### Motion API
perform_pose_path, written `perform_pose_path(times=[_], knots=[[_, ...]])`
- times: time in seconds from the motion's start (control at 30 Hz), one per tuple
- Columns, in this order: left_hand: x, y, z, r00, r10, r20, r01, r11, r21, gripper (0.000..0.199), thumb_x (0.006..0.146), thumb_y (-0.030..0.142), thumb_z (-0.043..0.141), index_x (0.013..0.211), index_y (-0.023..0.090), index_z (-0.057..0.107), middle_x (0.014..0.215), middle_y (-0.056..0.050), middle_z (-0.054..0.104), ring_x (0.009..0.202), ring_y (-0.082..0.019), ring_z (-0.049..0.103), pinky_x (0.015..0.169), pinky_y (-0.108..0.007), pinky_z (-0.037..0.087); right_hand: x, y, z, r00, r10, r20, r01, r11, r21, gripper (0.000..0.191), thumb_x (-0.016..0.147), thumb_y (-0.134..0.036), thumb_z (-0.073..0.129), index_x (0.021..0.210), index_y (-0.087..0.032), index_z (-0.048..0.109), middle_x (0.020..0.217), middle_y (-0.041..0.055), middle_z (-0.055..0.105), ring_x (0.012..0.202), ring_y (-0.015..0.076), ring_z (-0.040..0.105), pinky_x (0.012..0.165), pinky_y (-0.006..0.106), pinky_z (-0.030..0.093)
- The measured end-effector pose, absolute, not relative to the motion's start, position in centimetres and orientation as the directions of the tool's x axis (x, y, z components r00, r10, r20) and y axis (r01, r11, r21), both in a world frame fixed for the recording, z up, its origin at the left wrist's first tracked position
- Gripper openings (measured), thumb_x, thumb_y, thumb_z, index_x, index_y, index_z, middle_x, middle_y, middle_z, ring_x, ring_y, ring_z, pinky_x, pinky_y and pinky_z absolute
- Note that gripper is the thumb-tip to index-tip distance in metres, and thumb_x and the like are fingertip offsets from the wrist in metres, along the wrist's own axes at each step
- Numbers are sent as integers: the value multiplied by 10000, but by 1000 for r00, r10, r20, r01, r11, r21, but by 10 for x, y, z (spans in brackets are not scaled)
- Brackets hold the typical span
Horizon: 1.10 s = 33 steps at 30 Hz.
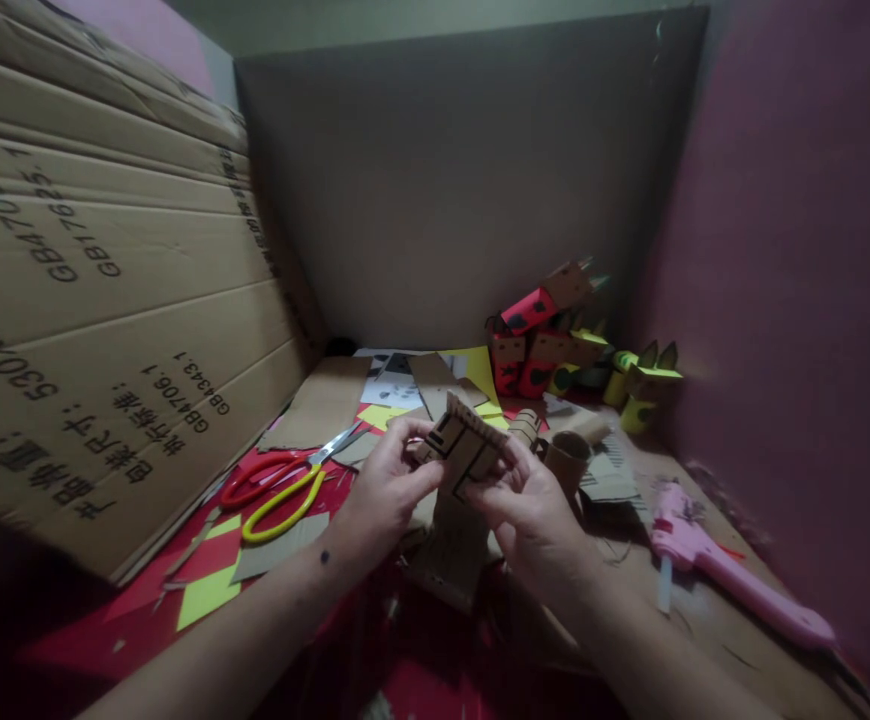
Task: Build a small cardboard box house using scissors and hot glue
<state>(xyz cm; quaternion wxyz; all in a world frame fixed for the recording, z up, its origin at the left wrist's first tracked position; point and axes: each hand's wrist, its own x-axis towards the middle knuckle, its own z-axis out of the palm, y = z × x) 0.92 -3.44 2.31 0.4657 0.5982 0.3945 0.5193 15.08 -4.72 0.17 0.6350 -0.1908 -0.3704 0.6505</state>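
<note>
Between my two hands is a small piece of cardboard (469,445) with thick black printed lines, held up and tilted over the work surface. My left hand (397,480) grips its left edge between thumb and fingers. The right side is pinched by my right hand (517,495). Below it lies a larger cardboard piece (446,565), partly hidden by the hands. Just beyond my right hand stands a brown cardboard tube (568,455), with a lined cardboard roll (525,425) beside it. Scissors (292,480) with red and yellow handles lie left of my left hand, blades pointing away.
A pink glue gun (735,575) rests on cardboard at the right. Red and yellow tube figures (532,350) are stacked at the back right, near another yellow figure (645,390). A large printed cardboard box (127,300) walls the left side. Paper scraps (210,590) litter the red surface.
</note>
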Motion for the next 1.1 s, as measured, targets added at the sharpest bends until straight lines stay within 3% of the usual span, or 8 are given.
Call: perform_pose_path(times=[0.2, 0.33, 0.47, 0.53, 0.63, 0.8, 1.0, 1.1], knots=[[6, -30, 24, 145, 983, 109, -45, -103, 994, 443, 620, 135, 683, 1045, 192, 571, 815, 13, 623, 676, -131, 548, 571, -229, 415, 152, -51, -5, -103, 979, 174, -443, 112, -890, 300, 640, -139, 699, 926, -218, 741, 838, 2, 732, 723, 143, 648, 668, 270, 515], [2, -27, 21, 184, 970, 160, -156, -132, 979, 409, 583, 88, 707, 956, 214, 596, 880, 20, 638, 744, -127, 577, 602, -208, 440, 156, -53, -5, -135, 977, 166, -399, 100, -912, 236, 680, -168, 644, 887, -200, 752, 738, -5, 700, 666, 116, 600, 613, 234, 467], [0, -25, 20, 251, 958, 135, -119, -108, 987, 245, 776, 303, 677, 990, 203, 616, 853, -3, 626, 685, -113, 561, 603, -217, 447, 155, -52, -1, -73, 985, 156, -382, 116, -917, 98, 628, -212, 750, 702, -175, 699, 620, -39, 641, 584, 87, 543, 561, 210, 424], [0, -24, 21, 248, 959, 136, -76, -121, 990, 282, 877, 430, 549, 1009, 191, 621, 835, -17, 608, 657, -116, 540, 562, -217, 425, 153, -50, 0, -41, 989, 143, -367, 118, -923, 103, 601, -174, 752, 671, -168, 677, 605, -45, 635, 580, 81, 539, 566, 204, 425], [-1, -25, 22, 269, 951, 154, 32, -169, 985, 351, 895, 487, 497, 921, 166, 637, 740, -6, 564, 582, -111, 475, 501, -218, 371, 151, -48, -2, 2, 986, 165, -435, 149, -888, 184, 576, -145, 763, 719, -176, 651, 687, -37, 685, 641, 91, 594, 602, 196, 464], [0, -30, 24, 268, 925, 270, 215, -330, 919, 192, 838, 316, 586, 742, 157, 636, 671, 11, 543, 624, -119, 465, 585, -236, 360, 153, -48, -5, -125, 988, 96, -464, 27, -885, 444, 583, -177, 784, 976, -209, 581, 712, -31, 708, 629, 152, 652, 580, 287, 557], [-1, -40, 23, 299, 775, 558, 318, -632, 707, 113, 856, 235, 575, 848, 174, 670, 759, -2, 617, 708, -131, 540, 671, -251, 401, 153, -54, -4, -221, 964, 148, -363, 59, -930, 172, 698, -228, 726, 853, -178, 669, 742, -20, 675, 683, 121, 618, 637, 246, 544], [-2, -42, 23, 283, 819, 500, 206, -561, 802, 81, 804, 243, 666, 865, 189, 669, 783, 6, 621, 725, -130, 563, 657, -236, 439, 152, -56, -2, -174, 951, 257, -350, 184, -919, 71, 731, -205, 718, 777, -203, 665, 706, -44, 647, 691, 106, 585, 678, 225, 521]])
